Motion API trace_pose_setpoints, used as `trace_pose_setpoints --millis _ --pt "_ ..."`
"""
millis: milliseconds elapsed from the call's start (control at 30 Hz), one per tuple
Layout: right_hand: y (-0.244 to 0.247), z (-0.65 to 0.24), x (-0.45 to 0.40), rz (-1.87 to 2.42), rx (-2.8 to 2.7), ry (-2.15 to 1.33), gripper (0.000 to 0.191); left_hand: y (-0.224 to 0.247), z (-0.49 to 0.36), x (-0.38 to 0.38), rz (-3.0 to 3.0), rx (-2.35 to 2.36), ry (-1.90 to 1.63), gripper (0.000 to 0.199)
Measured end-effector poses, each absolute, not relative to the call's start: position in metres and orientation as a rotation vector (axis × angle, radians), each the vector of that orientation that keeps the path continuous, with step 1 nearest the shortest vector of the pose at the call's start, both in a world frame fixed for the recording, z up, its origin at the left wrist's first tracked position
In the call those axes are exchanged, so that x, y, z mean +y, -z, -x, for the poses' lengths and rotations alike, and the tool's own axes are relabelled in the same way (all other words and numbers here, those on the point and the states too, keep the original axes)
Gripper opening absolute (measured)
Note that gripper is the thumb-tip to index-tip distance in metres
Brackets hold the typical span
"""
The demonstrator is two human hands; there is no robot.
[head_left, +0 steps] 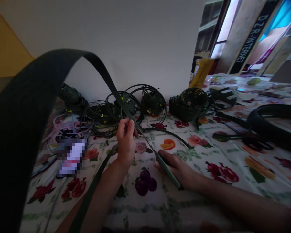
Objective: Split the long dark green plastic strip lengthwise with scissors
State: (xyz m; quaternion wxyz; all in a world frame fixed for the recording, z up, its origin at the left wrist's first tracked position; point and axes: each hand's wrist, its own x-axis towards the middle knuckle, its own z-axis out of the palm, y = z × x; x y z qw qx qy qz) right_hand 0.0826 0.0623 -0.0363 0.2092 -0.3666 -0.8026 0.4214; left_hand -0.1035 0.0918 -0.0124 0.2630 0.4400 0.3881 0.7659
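My left hand (126, 139) is closed, thumb uppermost, on a dark green flat strip (106, 74). That strip arches high over the left side and looks broad close to the camera. A second length of green strip (97, 181) runs down along my left forearm. In my right hand (176, 166) is a knife (168, 171) with a green handle, its thin blade pointing up and left. The blade's tip meets the strip just by my left fingers; whether it is cutting in cannot be made out.
Dark woven baskets (189, 103) and coiled thin strips (99, 119) line the wall. To the left lie pale lilac strips (65, 126) and a blurred-out object (72, 158). A thick dark roll (276, 126) rests on the right of the fruit-patterned tablecloth (184, 210).
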Motion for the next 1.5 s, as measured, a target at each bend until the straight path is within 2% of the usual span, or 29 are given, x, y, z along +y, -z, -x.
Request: trace_pose_setpoints --millis 1267,1500 --pt "0.04 -0.082 0.059 1.071 -2.246 -1.148 0.037 0.02 0.1 0.095 -1.067 1.087 -2.055 0.017" --pt "0.037 -0.086 0.063 1.124 -2.274 -1.125 0.038 0.006 0.121 0.096 -1.162 1.137 -1.901 0.015"
